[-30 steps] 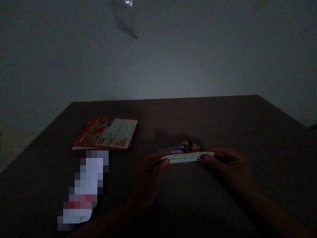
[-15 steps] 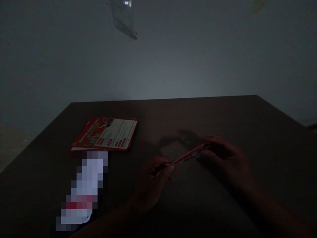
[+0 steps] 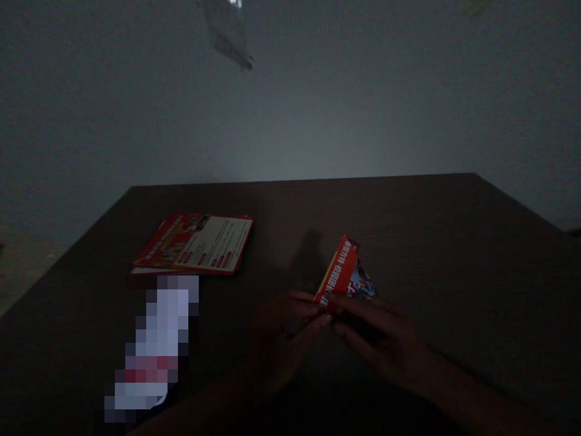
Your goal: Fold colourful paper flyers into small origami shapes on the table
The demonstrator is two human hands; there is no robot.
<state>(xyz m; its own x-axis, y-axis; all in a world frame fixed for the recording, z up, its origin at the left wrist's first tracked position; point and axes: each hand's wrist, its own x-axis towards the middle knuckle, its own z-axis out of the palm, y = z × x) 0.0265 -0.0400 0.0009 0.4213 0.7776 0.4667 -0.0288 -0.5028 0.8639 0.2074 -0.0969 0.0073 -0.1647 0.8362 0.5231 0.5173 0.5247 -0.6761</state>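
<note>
A red printed paper (image 3: 338,272), folded to a triangle with pale lettering and a picture on its face, stands tilted above the table with its point away from me. My left hand (image 3: 284,339) pinches its lower left corner between thumb and fingers. Along the lower edge, my right hand (image 3: 381,336) has its fingers closed on the paper, close beside the left fingertips. Shadow hides part of both hands and the paper's underside.
On the left of the dark wooden table (image 3: 390,212) lies a stack of red and white printed leaflets (image 3: 213,242). A lit, pixelated phone-like object (image 3: 158,345) is in front of it. A clear plastic bag (image 3: 229,42) hangs against the pale wall (image 3: 318,109) behind.
My right hand has moved left and down, close to my left hand. The folded paper, seen nearly edge-on before, has turned so its printed face shows.
</note>
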